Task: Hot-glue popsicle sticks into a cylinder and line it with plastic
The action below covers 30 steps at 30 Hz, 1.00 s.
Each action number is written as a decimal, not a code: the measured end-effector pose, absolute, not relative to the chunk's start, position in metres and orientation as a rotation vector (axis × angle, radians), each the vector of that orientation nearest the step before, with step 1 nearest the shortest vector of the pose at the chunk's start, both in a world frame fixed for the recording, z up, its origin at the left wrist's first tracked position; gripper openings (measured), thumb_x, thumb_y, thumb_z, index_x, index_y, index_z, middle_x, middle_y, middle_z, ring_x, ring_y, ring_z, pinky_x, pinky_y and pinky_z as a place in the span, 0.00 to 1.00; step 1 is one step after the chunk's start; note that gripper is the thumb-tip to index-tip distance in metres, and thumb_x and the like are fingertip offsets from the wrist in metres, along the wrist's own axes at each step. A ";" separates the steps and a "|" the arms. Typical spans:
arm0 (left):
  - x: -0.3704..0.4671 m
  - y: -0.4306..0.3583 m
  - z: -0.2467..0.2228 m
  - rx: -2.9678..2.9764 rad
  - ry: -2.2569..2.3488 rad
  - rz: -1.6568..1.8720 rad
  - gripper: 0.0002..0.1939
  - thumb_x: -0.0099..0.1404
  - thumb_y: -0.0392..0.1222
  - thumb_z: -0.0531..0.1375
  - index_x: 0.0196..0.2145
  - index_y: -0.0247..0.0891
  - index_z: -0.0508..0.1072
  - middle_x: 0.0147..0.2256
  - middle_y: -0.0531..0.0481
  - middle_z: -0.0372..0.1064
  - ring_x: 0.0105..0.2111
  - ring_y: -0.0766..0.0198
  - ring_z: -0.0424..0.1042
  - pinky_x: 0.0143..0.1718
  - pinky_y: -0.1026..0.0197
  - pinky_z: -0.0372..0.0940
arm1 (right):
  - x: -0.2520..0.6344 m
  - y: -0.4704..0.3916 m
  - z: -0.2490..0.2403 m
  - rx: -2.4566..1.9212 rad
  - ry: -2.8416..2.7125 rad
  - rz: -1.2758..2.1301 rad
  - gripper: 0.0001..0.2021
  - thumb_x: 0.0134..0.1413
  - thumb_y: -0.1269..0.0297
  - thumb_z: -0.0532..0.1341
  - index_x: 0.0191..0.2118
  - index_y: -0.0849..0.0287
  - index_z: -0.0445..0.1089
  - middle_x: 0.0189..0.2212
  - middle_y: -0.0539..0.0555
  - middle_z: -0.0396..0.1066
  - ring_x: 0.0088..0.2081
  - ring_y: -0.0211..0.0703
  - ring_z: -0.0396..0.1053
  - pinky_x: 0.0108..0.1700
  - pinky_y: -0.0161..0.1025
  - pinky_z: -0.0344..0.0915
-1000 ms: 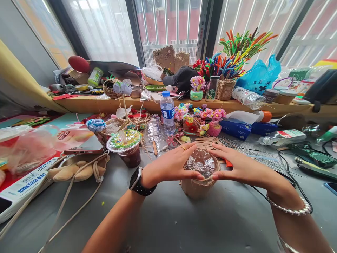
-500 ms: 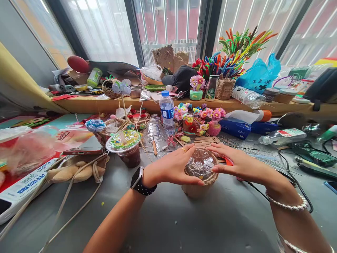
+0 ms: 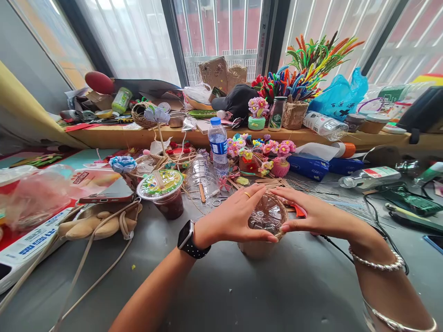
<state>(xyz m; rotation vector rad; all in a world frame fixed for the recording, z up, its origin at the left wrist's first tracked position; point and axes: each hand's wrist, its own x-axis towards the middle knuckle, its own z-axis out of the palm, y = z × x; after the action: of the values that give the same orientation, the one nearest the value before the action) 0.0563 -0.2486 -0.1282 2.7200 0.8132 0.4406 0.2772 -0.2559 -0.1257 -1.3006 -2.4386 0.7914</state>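
Note:
A round tan container (image 3: pixel 256 250) stands on the grey table in front of me. Its shiny, clear, ridged plastic top (image 3: pixel 266 213) has a rough brown rim that looks like twine. My left hand (image 3: pixel 237 216) lies along the left and near side of that rim, fingers stretched and thumb apart. From the right, my right hand (image 3: pixel 318 214) curves round the rim, its fingers stretched and its thumb tip at the near right edge. Both hands' fingertips come close together at the far side. Neither hand visibly grips the container; contact under the fingers is partly hidden.
A lidded drink cup (image 3: pixel 168 203), a cut clear plastic bottle (image 3: pixel 202 177) and a water bottle (image 3: pixel 218 147) stand left of and behind my hands. Scissors (image 3: pixel 218 202) lie nearby. Yarn flowers (image 3: pixel 266 152) and tissue packs (image 3: pixel 308 167) sit farther back. A black cable (image 3: pixel 379 221) runs right.
My left hand has shifted slightly right over the rim. The right thumb has moved down to the near edge, and both hands' fingertips are closer together. The container stays put.

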 end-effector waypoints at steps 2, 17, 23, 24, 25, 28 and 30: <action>0.059 -0.249 -0.130 2.730 0.771 0.475 0.44 0.53 0.62 0.55 0.58 0.31 0.47 0.58 0.39 0.46 0.59 0.57 0.44 0.58 0.57 0.43 | 0.277 -0.256 -0.125 -1.291 -2.459 0.782 0.39 0.40 0.46 0.60 0.59 0.50 0.49 0.59 0.51 0.48 0.59 0.48 0.45 0.59 0.47 0.45; 0.061 -0.246 -0.133 2.736 0.764 0.469 0.42 0.51 0.61 0.56 0.56 0.32 0.51 0.56 0.41 0.52 0.56 0.57 0.50 0.57 0.58 0.47 | 0.278 -0.257 -0.125 -1.406 -2.450 0.921 0.40 0.39 0.45 0.59 0.59 0.55 0.49 0.59 0.51 0.48 0.60 0.49 0.44 0.59 0.48 0.43; 0.061 -0.246 -0.133 2.740 0.797 0.441 0.42 0.51 0.61 0.56 0.56 0.31 0.52 0.55 0.39 0.52 0.56 0.56 0.50 0.56 0.58 0.48 | 0.281 -0.256 -0.119 -1.383 -2.409 0.885 0.34 0.42 0.46 0.58 0.56 0.54 0.56 0.57 0.51 0.53 0.58 0.47 0.48 0.59 0.45 0.46; 0.061 -0.246 -0.133 2.737 0.799 0.443 0.42 0.51 0.61 0.56 0.56 0.32 0.52 0.55 0.39 0.52 0.56 0.56 0.50 0.56 0.57 0.48 | 0.282 -0.256 -0.118 -1.373 -2.405 0.854 0.32 0.43 0.46 0.57 0.55 0.54 0.58 0.57 0.51 0.54 0.58 0.48 0.49 0.58 0.45 0.47; 0.061 -0.246 -0.133 2.732 0.800 0.444 0.42 0.51 0.61 0.56 0.56 0.32 0.52 0.55 0.39 0.52 0.56 0.55 0.50 0.56 0.57 0.49 | 0.282 -0.256 -0.117 -1.362 -2.408 0.824 0.31 0.43 0.46 0.57 0.54 0.53 0.59 0.56 0.51 0.55 0.58 0.48 0.49 0.58 0.46 0.47; 0.061 -0.246 -0.132 2.714 0.795 0.450 0.41 0.50 0.61 0.56 0.56 0.35 0.52 0.55 0.40 0.51 0.56 0.55 0.50 0.56 0.56 0.49 | 0.281 -0.256 -0.117 -1.341 -2.430 0.764 0.32 0.42 0.46 0.58 0.55 0.50 0.58 0.57 0.51 0.54 0.58 0.49 0.47 0.58 0.48 0.45; 0.061 -0.246 -0.132 2.707 0.783 0.458 0.41 0.51 0.61 0.57 0.56 0.36 0.52 0.56 0.41 0.50 0.57 0.56 0.49 0.56 0.56 0.48 | 0.280 -0.255 -0.121 -1.369 -2.426 0.736 0.33 0.40 0.45 0.58 0.55 0.49 0.57 0.58 0.51 0.52 0.59 0.51 0.46 0.59 0.50 0.44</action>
<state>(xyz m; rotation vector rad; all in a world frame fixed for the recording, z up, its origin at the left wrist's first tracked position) 0.0608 -0.2465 -0.1321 2.7070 0.7827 0.4577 0.2795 -0.2554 -0.1208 -1.3695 -2.4260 0.7361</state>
